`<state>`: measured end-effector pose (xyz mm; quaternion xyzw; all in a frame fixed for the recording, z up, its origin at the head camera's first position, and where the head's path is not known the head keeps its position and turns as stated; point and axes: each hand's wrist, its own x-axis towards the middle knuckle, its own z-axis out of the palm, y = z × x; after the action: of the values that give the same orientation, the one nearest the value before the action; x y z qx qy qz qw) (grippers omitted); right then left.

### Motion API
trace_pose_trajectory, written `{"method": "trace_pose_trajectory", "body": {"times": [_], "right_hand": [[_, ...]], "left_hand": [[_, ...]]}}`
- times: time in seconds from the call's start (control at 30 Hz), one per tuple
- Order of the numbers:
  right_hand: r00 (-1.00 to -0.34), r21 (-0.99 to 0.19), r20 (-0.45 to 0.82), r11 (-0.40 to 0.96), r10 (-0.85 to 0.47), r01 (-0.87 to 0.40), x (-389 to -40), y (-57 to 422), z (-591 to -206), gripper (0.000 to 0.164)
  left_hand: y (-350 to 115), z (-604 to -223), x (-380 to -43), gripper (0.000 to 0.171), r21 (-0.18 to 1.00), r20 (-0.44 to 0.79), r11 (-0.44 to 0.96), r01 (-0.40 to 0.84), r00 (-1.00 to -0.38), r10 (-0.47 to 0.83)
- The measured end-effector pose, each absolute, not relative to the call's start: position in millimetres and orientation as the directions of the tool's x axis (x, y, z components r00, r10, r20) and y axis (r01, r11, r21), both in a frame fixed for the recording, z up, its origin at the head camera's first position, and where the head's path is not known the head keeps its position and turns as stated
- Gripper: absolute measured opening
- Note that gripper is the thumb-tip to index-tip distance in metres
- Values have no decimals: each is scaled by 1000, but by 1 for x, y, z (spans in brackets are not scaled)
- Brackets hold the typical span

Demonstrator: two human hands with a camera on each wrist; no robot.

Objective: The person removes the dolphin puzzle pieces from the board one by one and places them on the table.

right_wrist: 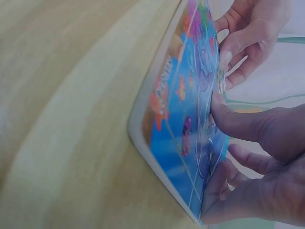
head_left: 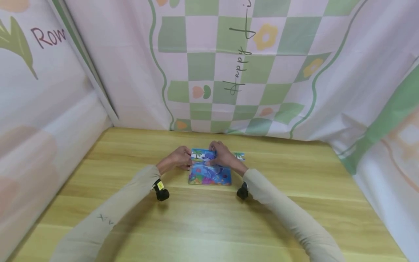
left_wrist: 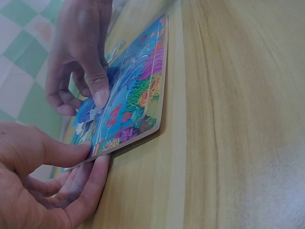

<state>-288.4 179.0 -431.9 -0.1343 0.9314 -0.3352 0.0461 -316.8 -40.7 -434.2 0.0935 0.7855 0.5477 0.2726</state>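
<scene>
A jigsaw puzzle board (head_left: 209, 178) with a bright sea scene lies on the table, its rim pale and rounded at the corners. My left hand (head_left: 178, 157) grips the board's left edge; in the left wrist view the thumb lies on top and the fingers curl beneath. Over the upper part of the board, my right hand (head_left: 226, 155) bends its thumb and fingers around a blue puzzle piece (head_left: 210, 156). Its thumb (left_wrist: 100, 93) touches the picture surface. In the right wrist view, the other fingertips reach the board's far edge. The hand partly hides the piece.
A loose palm-tree piece (head_left: 239, 156) lies to the right of the board, behind the right wrist. The wooden table (head_left: 209, 222) meets a checked curtain (head_left: 226, 72) just behind the hands. White fabric walls stand at both sides.
</scene>
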Motion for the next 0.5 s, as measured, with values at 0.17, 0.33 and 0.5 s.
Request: {"method": "trace_pose_trajectory", "body": {"times": [0.17,0.33,0.5], "right_hand": [[-958,-626,53,738,-281,-251,-288,179,-432,41],[-960,-658,76,709,-270,-252,-288,182,-429,25],[-957,-714,68,657,-281,-244,-290,185,-430,16]], "left_hand": [[-41,-434,-317,37,914,-322,376,-151,-834,448],[-40,-433,-317,37,914,-324,373,-159,-838,438],[-39,-435,-316,36,905,-335,393,-166,-846,415]]}}
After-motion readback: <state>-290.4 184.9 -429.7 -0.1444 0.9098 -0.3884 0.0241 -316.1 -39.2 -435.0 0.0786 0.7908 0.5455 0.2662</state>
